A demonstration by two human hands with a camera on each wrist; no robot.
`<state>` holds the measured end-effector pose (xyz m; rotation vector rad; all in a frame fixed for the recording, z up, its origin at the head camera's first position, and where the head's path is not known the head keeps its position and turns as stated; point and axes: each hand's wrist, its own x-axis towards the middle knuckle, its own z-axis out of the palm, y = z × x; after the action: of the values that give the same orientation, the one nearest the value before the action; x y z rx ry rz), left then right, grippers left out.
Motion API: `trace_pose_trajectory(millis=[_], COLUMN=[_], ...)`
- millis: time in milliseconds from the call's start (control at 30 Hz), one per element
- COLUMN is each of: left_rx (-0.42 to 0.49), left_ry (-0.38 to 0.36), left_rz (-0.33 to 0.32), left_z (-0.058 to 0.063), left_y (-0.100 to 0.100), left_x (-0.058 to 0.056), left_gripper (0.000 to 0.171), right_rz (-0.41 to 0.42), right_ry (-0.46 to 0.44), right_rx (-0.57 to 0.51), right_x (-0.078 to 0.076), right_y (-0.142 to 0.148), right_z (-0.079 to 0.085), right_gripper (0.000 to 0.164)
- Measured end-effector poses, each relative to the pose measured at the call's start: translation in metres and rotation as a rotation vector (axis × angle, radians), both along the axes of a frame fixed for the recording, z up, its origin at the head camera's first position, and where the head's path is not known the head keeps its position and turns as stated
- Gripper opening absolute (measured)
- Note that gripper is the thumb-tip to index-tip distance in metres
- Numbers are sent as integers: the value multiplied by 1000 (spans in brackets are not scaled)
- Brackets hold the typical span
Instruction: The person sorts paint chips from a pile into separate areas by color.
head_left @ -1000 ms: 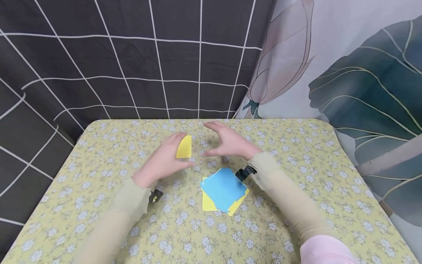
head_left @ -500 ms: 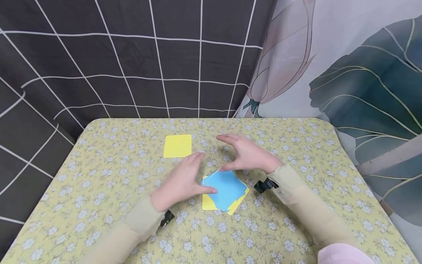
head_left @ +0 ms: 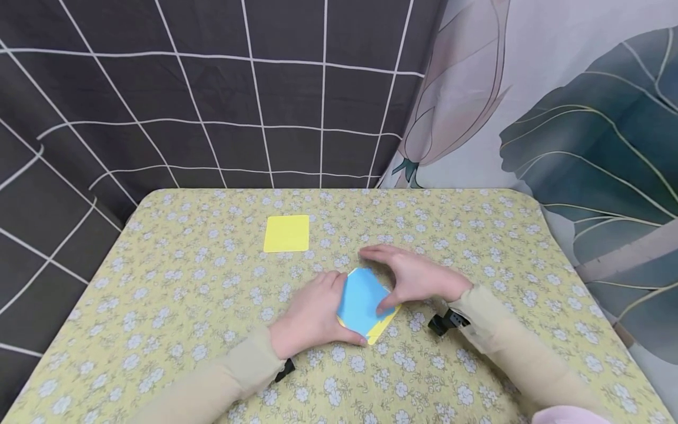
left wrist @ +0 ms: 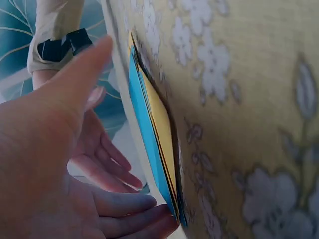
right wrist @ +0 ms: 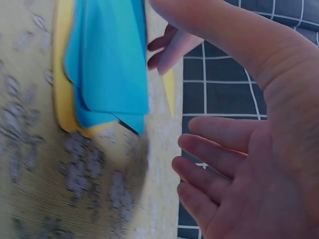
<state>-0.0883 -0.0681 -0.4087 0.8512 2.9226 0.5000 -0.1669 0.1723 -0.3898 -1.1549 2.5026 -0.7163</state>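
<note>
So, flowery cloth (head_left: 175, 330) on the table (head_left: 455, 195), dark grid curtain (head_left: 217, 88) behind its far edge, leafy curtain (head_left: 598, 147) past the right. Card pile (head_left: 361, 303) midway between the side edges — left hand (head_left: 315, 312) open, touching it, right hand (head_left: 413, 274) open alongside. Yellow card (head_left: 286, 234) nearer the far edge.

Left fingers (left wrist: 127, 205) at bottom tip of blue-and-yellow card stack (left wrist: 155, 134), perhaps touching; right fingers (left wrist: 107, 158) behind; flowered cloth (left wrist: 259, 114) alongside.
</note>
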Motion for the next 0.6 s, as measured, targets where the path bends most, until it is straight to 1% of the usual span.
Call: trace_pose_trajectory(millis=[133,233,300,467,600], left_rx=[-30,-55,-62,-46,-24], left_ry=[21,15,-2,-68,-114], left_rz=[-29,-46,-57,-70,-80], left_z=[-2,-2,-1,1,2], left_y=[1,0,-1,-3,-5], left_x=[1,0,-1,-3,-5], left_gripper=[116,113,113,114,113], right_rz=[26,24,23,29,15], right_ry=[-50,-56,-47,-13,-14], right_rx=[44,68,74,67,64], right_x=[6,8,9,9,8], right_y=[3,4,4,2,2], right_z=[-4,-7,-8,-11,-13], right_gripper=[111,112,112,107,104])
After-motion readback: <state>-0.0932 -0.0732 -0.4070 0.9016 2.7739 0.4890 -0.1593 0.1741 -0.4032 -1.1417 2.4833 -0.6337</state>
